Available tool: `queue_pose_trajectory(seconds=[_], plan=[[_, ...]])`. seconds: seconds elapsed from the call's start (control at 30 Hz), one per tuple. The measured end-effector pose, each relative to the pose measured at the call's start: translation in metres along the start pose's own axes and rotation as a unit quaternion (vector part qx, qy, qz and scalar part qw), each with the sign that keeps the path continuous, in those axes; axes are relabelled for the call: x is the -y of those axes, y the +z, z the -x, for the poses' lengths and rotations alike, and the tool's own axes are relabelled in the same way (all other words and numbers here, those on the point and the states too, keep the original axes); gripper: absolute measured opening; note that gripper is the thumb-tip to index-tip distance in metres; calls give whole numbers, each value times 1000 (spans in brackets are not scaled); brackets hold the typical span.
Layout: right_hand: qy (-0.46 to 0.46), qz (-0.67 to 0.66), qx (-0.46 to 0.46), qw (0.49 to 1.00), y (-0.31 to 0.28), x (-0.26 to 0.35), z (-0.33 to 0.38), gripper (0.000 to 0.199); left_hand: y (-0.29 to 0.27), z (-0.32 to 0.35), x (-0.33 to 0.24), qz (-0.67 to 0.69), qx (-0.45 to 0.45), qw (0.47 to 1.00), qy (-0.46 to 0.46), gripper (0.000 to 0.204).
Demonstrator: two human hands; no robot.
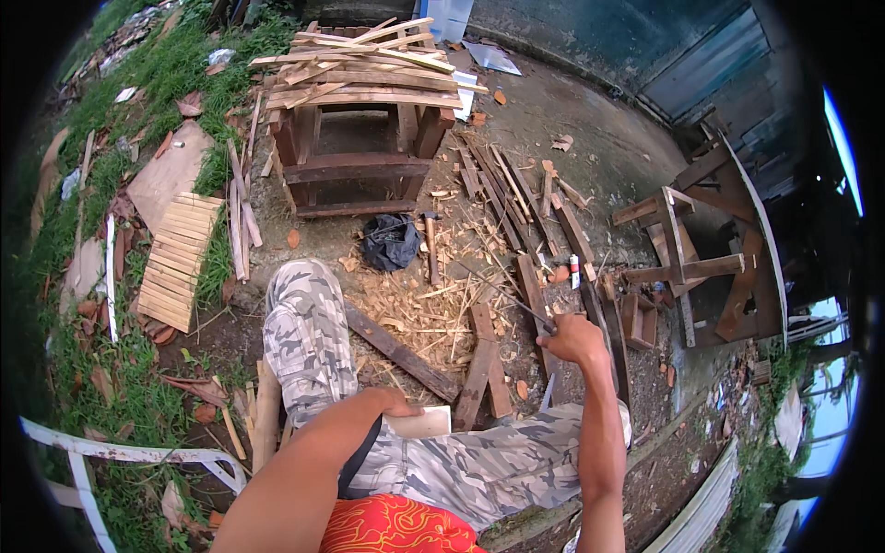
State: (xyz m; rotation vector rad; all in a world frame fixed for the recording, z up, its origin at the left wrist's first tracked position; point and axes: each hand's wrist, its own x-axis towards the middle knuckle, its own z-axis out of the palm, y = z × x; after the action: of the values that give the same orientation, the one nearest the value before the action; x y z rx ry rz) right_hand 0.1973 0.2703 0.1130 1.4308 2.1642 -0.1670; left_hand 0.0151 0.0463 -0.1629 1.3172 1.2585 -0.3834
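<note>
My left hand is closed around one end of a short, pale, flat piece of split bamboo or wood, held over my lap against the camouflage trousers. My right hand grips the dark handle of a long knife, raised out to the right. Its thin blade points away and to the left, seen almost edge-on. The two hands are well apart, and the blade does not touch the pale piece. Below the blade, wood shavings cover the ground between dark planks.
A wooden bench ahead carries a pile of split strips. Before it lie a black plastic bag and a hammer. Bundled slats rest on grass at left. An overturned wooden frame stands at right.
</note>
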Motion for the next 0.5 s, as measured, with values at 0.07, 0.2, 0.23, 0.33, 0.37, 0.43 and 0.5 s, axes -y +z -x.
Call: queue_pose_trajectory(seconds=[0.07, 0.2, 0.23, 0.33, 0.37, 0.43, 0.5], plan=[[10, 51, -12, 999, -14, 15, 28, 49, 6, -3, 5, -45, -28, 999, -1, 89], [-11, 140, -15, 990, -53, 22, 96, 44, 12, -4, 3, -75, -49, 996, 30, 73], [-20, 157, -16, 987, -63, 22, 107, 44, 12, -4, 2, -79, -63, 994, 45, 70], [-27, 171, -61, 983, -73, 30, 129, 38, 14, 1, -3, -118, -86, 989, 24, 59], [-24, 164, -68, 984, -74, 34, 132, 37, 14, 5, -4, -116, -96, 988, 18, 57], [-40, 127, -111, 985, -73, 41, 136, 35, 11, 14, -8, -111, -108, 988, -17, 52], [-51, 103, -137, 984, -72, 44, 137, 34, 6, 22, -13, -110, -120, 986, -28, 56]])
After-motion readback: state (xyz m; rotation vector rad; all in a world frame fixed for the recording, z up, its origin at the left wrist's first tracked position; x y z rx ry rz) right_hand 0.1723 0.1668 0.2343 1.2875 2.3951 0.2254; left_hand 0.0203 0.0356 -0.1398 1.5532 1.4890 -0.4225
